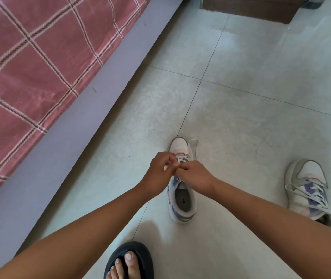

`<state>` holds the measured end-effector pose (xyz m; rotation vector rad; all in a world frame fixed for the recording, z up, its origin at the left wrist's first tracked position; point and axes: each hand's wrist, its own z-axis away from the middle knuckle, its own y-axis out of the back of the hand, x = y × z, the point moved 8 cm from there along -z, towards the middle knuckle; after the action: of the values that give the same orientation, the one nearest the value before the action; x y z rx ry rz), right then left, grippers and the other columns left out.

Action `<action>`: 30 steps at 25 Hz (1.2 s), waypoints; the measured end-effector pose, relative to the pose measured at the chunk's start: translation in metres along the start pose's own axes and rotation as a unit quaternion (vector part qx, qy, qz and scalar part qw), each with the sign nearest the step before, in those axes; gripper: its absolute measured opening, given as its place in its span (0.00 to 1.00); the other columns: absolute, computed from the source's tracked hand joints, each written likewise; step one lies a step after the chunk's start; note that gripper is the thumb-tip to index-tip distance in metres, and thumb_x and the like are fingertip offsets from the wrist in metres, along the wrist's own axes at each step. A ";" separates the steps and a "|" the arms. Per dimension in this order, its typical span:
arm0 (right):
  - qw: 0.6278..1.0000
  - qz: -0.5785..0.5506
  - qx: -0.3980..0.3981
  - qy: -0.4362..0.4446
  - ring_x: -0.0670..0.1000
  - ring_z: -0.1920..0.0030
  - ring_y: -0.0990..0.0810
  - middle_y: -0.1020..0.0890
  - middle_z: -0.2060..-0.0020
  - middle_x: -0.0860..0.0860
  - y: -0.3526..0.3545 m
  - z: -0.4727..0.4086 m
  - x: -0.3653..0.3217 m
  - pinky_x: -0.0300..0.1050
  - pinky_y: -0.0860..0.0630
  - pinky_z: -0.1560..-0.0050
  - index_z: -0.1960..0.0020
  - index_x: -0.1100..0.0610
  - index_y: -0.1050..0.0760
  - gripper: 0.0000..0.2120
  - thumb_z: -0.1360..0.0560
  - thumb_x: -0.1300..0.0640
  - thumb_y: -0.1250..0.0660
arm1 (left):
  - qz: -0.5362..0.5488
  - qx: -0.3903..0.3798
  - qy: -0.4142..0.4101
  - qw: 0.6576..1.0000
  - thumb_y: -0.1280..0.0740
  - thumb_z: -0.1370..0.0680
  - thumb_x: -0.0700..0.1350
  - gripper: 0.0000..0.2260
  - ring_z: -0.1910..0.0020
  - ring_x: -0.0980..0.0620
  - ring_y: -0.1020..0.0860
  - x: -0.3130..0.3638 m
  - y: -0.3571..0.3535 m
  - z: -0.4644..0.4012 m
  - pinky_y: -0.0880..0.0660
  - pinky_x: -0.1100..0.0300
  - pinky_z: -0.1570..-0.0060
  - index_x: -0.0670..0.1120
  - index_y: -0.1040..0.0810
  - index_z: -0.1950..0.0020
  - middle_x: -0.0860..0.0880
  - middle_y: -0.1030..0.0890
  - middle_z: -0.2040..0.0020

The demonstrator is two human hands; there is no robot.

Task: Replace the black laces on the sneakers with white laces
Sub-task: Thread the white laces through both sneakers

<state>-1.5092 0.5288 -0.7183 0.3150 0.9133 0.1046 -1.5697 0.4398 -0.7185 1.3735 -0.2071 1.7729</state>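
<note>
- Head view, looking down at tiled floor (251,97). Landmark = centre sneaker (181,202), upright on its sole, toe pointing away from the person, heel toward the bottom edge.
- L hand (158,168) over the sneaker's lace area, left side; fingers curled, pinching lace at the eyelets.
- R hand (194,176) over the same area, right side, touching the L hand; fingers curled in on the lace too. Exact strand each hand holds: can't tell, fingers cover it.
- White lace (192,146) runs through the front eyelets; a loose loop lies off the toe's right side on the floor.
- Sneaker opening visible behind the hands, grey insole showing.
- Second sneaker (305,190) well apart, to the right of the landmark; tipped on its side, light laces already threaded, ends loose.
- Foot in dark slide sandal (130,262) near the landmark's heel, toward the bottom edge.
- Bed w/ red checked cover (29,57) and lilac side panel (70,137) runs diagonally, far left of the landmark.
- Brown wooden furniture (249,9) well beyond the toe, top edge.
</note>
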 end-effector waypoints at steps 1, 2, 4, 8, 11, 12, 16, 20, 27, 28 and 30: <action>1.000 0.015 -0.008 0.009 0.42 0.74 0.34 0.30 0.78 0.43 -0.002 0.000 -0.002 0.35 0.39 0.70 0.74 0.53 0.33 0.19 0.25 0.61 0.39 | -0.016 -0.002 -0.027 1.000 0.37 0.21 0.43 0.09 0.57 0.61 0.27 0.007 0.000 0.000 0.30 0.72 0.56 0.53 0.28 0.59 0.57 0.26 0.56; 1.000 0.009 -0.010 0.015 0.41 0.75 0.32 0.29 0.80 0.42 -0.003 0.000 -0.003 0.32 0.38 0.71 0.74 0.51 0.33 0.20 0.24 0.62 0.39 | -0.029 -0.022 -0.035 0.999 0.38 0.20 0.44 0.08 0.59 0.60 0.27 0.010 -0.002 -0.001 0.30 0.69 0.57 0.53 0.29 0.59 0.57 0.25 0.59; 0.999 -0.043 -0.007 0.011 0.41 0.74 0.30 0.27 0.77 0.43 0.001 0.001 0.000 0.31 0.35 0.70 0.72 0.53 0.30 0.19 0.22 0.60 0.39 | -0.120 -0.075 -0.033 0.989 0.40 0.20 0.51 0.05 0.64 0.58 0.26 0.009 -0.002 -0.002 0.30 0.64 0.62 0.53 0.31 0.54 0.57 0.24 0.64; 0.983 -0.177 0.009 -0.048 0.47 0.70 0.28 0.21 0.69 0.53 0.009 0.001 0.016 0.31 0.32 0.73 0.60 0.64 0.20 0.12 0.22 0.60 0.36 | -0.228 -0.144 0.029 0.962 0.38 0.21 0.53 0.10 0.75 0.57 0.34 -0.006 0.023 0.001 0.38 0.64 0.72 0.51 0.26 0.59 0.54 0.29 0.73; 0.954 -0.279 0.003 -0.112 0.50 0.66 0.26 0.20 0.66 0.56 0.004 0.001 0.027 0.36 0.32 0.68 0.60 0.63 0.20 0.06 0.26 0.69 0.34 | -0.116 -0.347 0.135 0.921 0.37 0.22 0.47 0.09 0.74 0.56 0.31 -0.023 0.021 0.033 0.36 0.65 0.71 0.51 0.22 0.61 0.53 0.26 0.73; 0.942 -0.309 -0.004 -0.135 0.50 0.65 0.26 0.20 0.66 0.56 0.001 0.002 0.030 0.38 0.33 0.65 0.61 0.62 0.21 0.08 0.28 0.72 0.34 | -0.139 -0.406 0.145 0.891 0.37 0.21 0.47 0.08 0.71 0.56 0.26 -0.026 0.020 0.045 0.33 0.66 0.70 0.52 0.20 0.59 0.52 0.21 0.69; 0.969 -0.223 -0.022 -0.106 0.47 0.66 0.25 0.21 0.66 0.52 0.003 0.001 0.023 0.34 0.30 0.68 0.65 0.58 0.23 0.12 0.31 0.74 0.33 | -0.169 -0.237 0.086 0.953 0.39 0.20 0.43 0.11 0.51 0.56 0.21 -0.019 0.019 0.015 0.29 0.69 0.57 0.48 0.23 0.40 0.49 0.18 0.47; 0.998 -0.047 0.034 0.029 0.43 0.67 0.25 0.22 0.70 0.46 0.009 0.004 0.002 0.30 0.30 0.63 0.69 0.52 0.23 0.16 0.31 0.71 0.35 | -0.005 -0.150 0.069 0.986 0.43 0.20 0.36 0.15 0.46 0.57 0.25 -0.001 -0.004 -0.011 0.30 0.69 0.51 0.47 0.30 0.35 0.50 0.22 0.42; 0.968 0.033 0.218 0.120 0.43 0.62 0.29 0.30 0.57 0.45 0.028 0.003 0.005 0.27 0.33 0.63 0.54 0.54 0.29 0.06 0.26 0.64 0.35 | 0.043 -0.176 0.073 0.981 0.37 0.21 0.39 0.16 0.46 0.59 0.24 -0.007 -0.008 -0.017 0.29 0.65 0.56 0.53 0.32 0.36 0.53 0.19 0.44; 0.973 0.003 0.213 0.090 0.43 0.63 0.28 0.29 0.58 0.46 0.029 0.001 0.012 0.28 0.33 0.64 0.55 0.53 0.30 0.07 0.26 0.62 0.34 | 0.057 -0.177 0.076 0.980 0.35 0.22 0.40 0.17 0.48 0.60 0.23 -0.007 -0.009 -0.018 0.28 0.65 0.57 0.53 0.31 0.36 0.54 0.19 0.46; 0.980 -0.029 0.192 0.051 0.43 0.66 0.29 0.26 0.63 0.47 0.030 -0.003 0.022 0.31 0.34 0.66 0.59 0.53 0.29 0.07 0.28 0.60 0.31 | 0.076 -0.158 0.081 0.981 0.30 0.25 0.40 0.17 0.54 0.59 0.21 -0.007 -0.008 -0.023 0.28 0.65 0.59 0.51 0.28 0.38 0.54 0.17 0.52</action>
<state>-1.4972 0.5625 -0.7277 0.6456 1.0433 -0.1122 -1.5797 0.4548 -0.7357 1.0035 -0.4947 1.8728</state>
